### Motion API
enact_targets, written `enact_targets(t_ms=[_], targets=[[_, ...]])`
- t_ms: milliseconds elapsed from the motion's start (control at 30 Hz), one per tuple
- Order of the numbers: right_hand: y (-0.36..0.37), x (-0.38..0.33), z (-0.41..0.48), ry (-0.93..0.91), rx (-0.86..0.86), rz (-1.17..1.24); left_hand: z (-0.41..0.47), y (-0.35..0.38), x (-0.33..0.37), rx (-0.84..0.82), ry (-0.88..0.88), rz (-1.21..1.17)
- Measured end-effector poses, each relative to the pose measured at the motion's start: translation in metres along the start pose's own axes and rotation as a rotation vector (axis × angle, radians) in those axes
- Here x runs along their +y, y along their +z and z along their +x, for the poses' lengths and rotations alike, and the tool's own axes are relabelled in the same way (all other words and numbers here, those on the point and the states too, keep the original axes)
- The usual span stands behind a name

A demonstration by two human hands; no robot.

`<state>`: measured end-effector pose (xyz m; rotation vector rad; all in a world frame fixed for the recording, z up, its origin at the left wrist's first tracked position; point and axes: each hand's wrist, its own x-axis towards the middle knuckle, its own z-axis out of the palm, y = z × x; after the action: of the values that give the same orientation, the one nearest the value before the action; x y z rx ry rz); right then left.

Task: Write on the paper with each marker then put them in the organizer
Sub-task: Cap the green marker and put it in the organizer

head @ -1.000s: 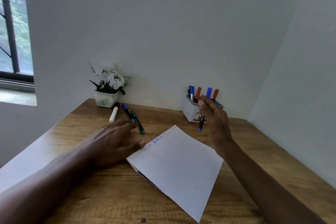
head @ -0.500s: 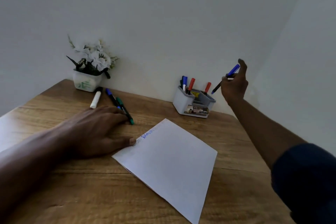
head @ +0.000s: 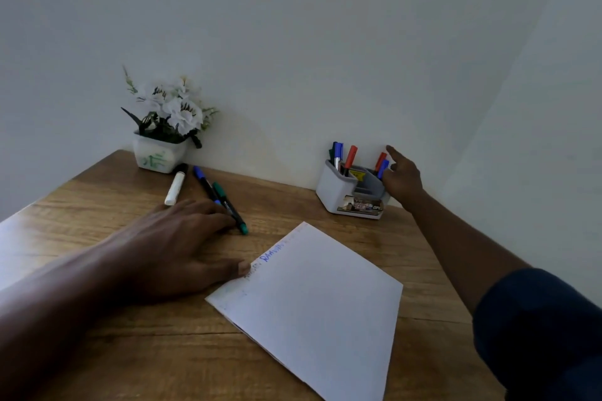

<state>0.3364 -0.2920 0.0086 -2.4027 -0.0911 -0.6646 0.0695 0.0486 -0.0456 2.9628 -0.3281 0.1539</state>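
Grained wooden table (head: 97,205), matt white paper (head: 325,303)

- A wooden bench (head: 97,202) with pale, streaked grain filled the lower part of the view, its far edge meeting the wall.
- A small white pot (head: 159,155) with a green leaf print stood at the bench's far left corner, close against the wall.
- White flowers (head: 177,107) with dark leaves rose from the pot (a few thin sprigs reached higher on the left).
- A plain pale wall (head: 293,42) ran behind the bench, and a side wall (head: 537,140) met it on the right.
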Motion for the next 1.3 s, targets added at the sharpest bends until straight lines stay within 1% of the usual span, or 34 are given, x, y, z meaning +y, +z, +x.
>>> enact_targets(t_ms=[67, 133, 167, 200, 233, 300, 467, 533, 567, 633, 767, 867, 967, 1033, 1133, 1200, 1300], targets=[[-0.004, -0.005, -0.007, -0.058, 0.142, -0.029, 0.002, -0.003, -0.001, -0.024, 0.002, -0.028], [-0.006, -0.013, -0.021, -0.206, 0.285, -0.057, 0.003, -0.001, 0.0, -0.039, -0.005, -0.025], [-0.007, -0.02, -0.03, -0.3, 0.322, -0.035, 0.002, -0.002, 0.0, -0.039, -0.008, -0.025], [-0.006, -0.031, -0.041, -0.377, 0.317, 0.004, 0.001, -0.002, 0.001, -0.025, -0.004, -0.021], [-0.004, -0.042, -0.051, -0.423, 0.274, 0.062, 0.001, -0.002, 0.002, -0.012, 0.002, -0.021], [0.006, -0.066, -0.077, -0.442, 0.119, 0.133, 0.001, 0.0, 0.001, -0.013, -0.012, -0.03], [0.048, -0.125, -0.129, -0.342, -0.41, 0.159, 0.002, 0.003, -0.003, -0.023, -0.031, -0.055], [0.064, -0.151, -0.136, -0.285, -0.571, 0.161, 0.002, 0.004, -0.005, -0.026, -0.033, -0.055], [0.071, -0.163, -0.138, -0.266, -0.62, 0.152, 0.003, 0.004, -0.005, -0.027, -0.03, -0.054], [0.083, -0.186, -0.139, -0.231, -0.665, 0.103, 0.003, 0.004, -0.006, -0.03, -0.034, -0.061], [0.096, -0.216, -0.134, -0.111, -0.778, -0.074, 0.006, 0.005, -0.008, -0.043, -0.044, -0.075], [0.104, -0.223, -0.128, -0.126, -0.762, -0.184, 0.009, 0.005, -0.011, -0.059, -0.038, -0.086], [0.102, -0.217, -0.126, -0.153, -0.688, -0.192, 0.009, 0.006, -0.012, -0.051, -0.033, -0.09], [0.094, -0.208, -0.126, -0.167, -0.584, -0.115, 0.009, 0.005, -0.013, -0.054, -0.02, -0.092], [0.072, -0.193, -0.133, -0.159, -0.432, 0.074, 0.009, 0.004, -0.012, -0.044, -0.02, -0.107], [0.051, -0.181, -0.144, -0.242, -0.387, 0.097, 0.009, 0.005, -0.012, 0.021, -0.035, -0.159], [0.016, -0.159, -0.169, -0.41, -0.355, 0.124, 0.006, 0.007, -0.012, 0.254, 0.003, -0.249]])
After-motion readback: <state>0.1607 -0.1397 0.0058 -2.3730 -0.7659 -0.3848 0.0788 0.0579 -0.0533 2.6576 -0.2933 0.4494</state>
